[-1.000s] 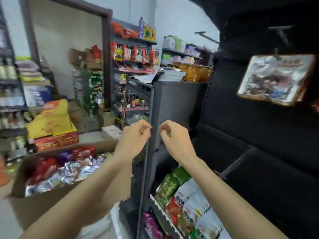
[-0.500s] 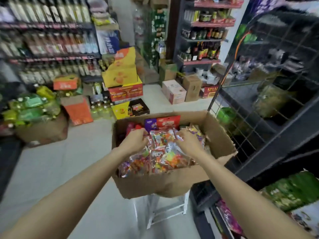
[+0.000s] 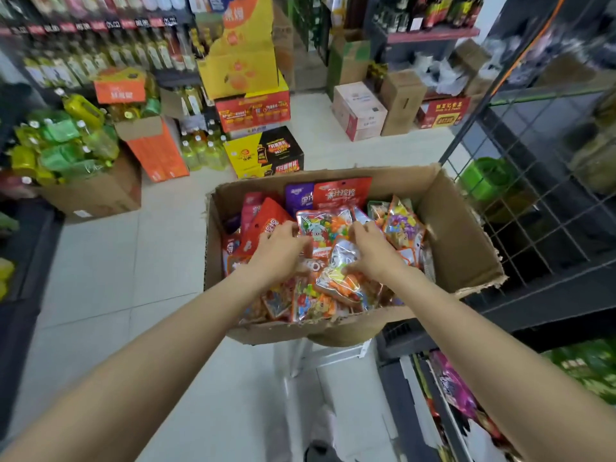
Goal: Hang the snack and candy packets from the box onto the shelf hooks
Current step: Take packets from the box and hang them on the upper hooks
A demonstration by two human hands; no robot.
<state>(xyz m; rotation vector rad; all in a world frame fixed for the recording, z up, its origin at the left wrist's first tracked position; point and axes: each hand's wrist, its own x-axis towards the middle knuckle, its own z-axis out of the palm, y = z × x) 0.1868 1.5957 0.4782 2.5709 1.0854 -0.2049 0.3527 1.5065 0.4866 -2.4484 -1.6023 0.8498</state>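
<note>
From the head camera, a brown cardboard box [image 3: 460, 235] is sitting open on a white stool [image 3: 333, 356] just beside a dark wire-grid shelf [image 3: 540, 208], its torn flaps spreading outward. It is brimming with snack and candy packets: a red packet [image 3: 341, 192] and a purple packet [image 3: 299, 195] are standing upright against the far wall, and a heap of clear, glossy candy packets [image 3: 313, 300] with bright orange, green and yellow sweets is filling the middle and near side. One clear packet with a cartoon figure [image 3: 321, 228] is lying on top, between the two hands.

Both forearms are reaching forward and down from the lower corners of the view, converging over the box. The left hand [image 3: 278, 250] is lying knuckles up on the heap, its fingers bending down into the packets at the left edge of the cartoon-figure packet; whether it is actually gripping one, I cannot tell. The right hand [image 3: 373, 246] is likewise turned back up, its fingers curling down onto the packets, with a shiny candy packet [image 3: 340, 265] lying under its thumb side; a firm hold is not plainly showing.

Around the box, stacked drink cartons [image 3: 253, 108] and green bottles [image 3: 63, 141] are standing on the pale tiled floor [image 3: 106, 261].
</note>
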